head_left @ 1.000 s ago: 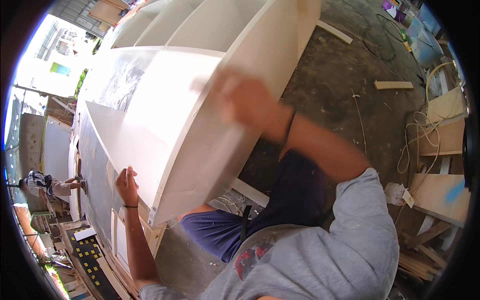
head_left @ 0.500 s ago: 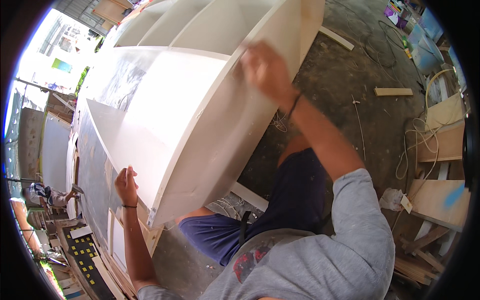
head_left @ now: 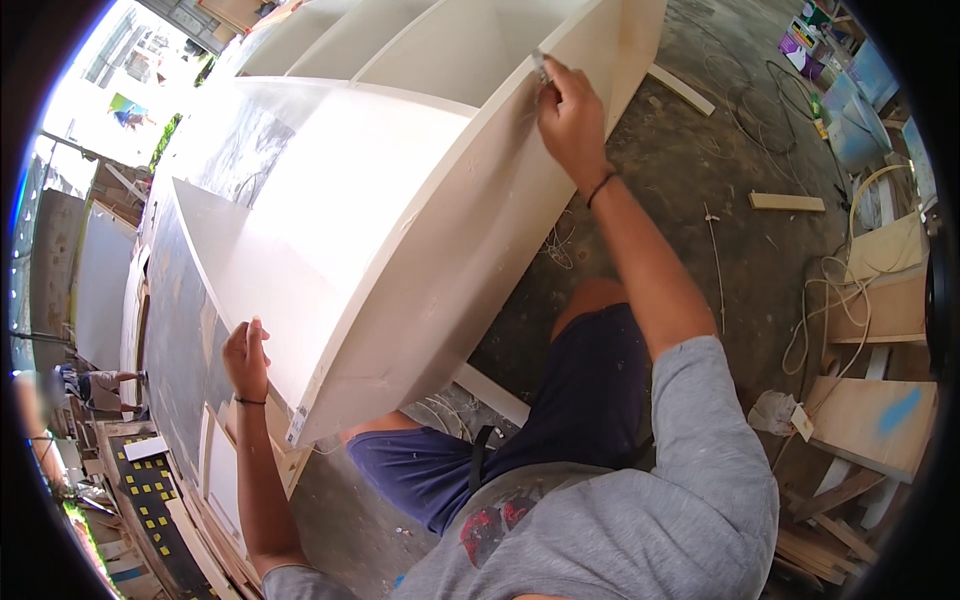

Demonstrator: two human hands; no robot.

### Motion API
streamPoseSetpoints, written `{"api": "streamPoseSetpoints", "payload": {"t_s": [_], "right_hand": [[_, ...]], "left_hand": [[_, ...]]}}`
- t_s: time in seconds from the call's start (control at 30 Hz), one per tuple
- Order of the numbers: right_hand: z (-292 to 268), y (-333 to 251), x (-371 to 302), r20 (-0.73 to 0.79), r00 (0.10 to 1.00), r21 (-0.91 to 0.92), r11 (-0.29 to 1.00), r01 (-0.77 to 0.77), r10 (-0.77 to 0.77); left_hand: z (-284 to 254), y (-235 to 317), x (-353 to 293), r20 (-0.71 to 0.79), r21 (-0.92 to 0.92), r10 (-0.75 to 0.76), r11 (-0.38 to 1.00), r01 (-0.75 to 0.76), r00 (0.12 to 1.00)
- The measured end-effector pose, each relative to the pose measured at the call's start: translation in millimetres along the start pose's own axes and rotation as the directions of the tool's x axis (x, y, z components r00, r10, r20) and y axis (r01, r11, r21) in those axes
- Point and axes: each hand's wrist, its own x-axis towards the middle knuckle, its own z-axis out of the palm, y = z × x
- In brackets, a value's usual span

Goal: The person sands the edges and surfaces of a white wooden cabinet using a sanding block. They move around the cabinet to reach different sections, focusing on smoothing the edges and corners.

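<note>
A large white shelving unit or cabinet [head_left: 420,290] lies before me, with divided compartments at its far end and a long pale front edge. My right hand [head_left: 575,115] is closed at the far part of that edge, pinching a small grey piece [head_left: 541,66] against it; its kind cannot be made out. My left hand [head_left: 246,360], fingers curled and thumb raised, is over the near left side of the unit, by the slanted white panel edge. Whatever it may hold is hidden.
At far left another person [head_left: 95,388] works beside a grey surface [head_left: 190,330]. Wood strips [head_left: 785,202] and cords lie on the dark floor. Boards [head_left: 870,425] are stacked at right; a translucent bucket [head_left: 855,130] stands beyond. Long timber pieces [head_left: 205,530] lie at lower left.
My right hand, blurred before, has moved a little farther up along the white edge, and the small grey piece now shows. My left hand stays nearly in place. The view has shifted slightly.
</note>
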Motion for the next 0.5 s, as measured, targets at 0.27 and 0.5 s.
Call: {"api": "streamPoseSetpoints", "payload": {"t_s": [0.27,0.5], "right_hand": [[-1.1,-139.9,-98.5,0.388,0.894,0.031,0.973,0.229,-0.223],[-7.5,-176.7,-126.2,0.494,0.817,0.161,0.955,0.250,-0.297]], "left_hand": [[-0.2,7.4,-3.1,-0.020,0.020,0.010,1.000,-0.010,1.000],[-3.4,1.4,-8.1,-0.059,-0.053,-0.005,0.999,0.002,0.998]]}}
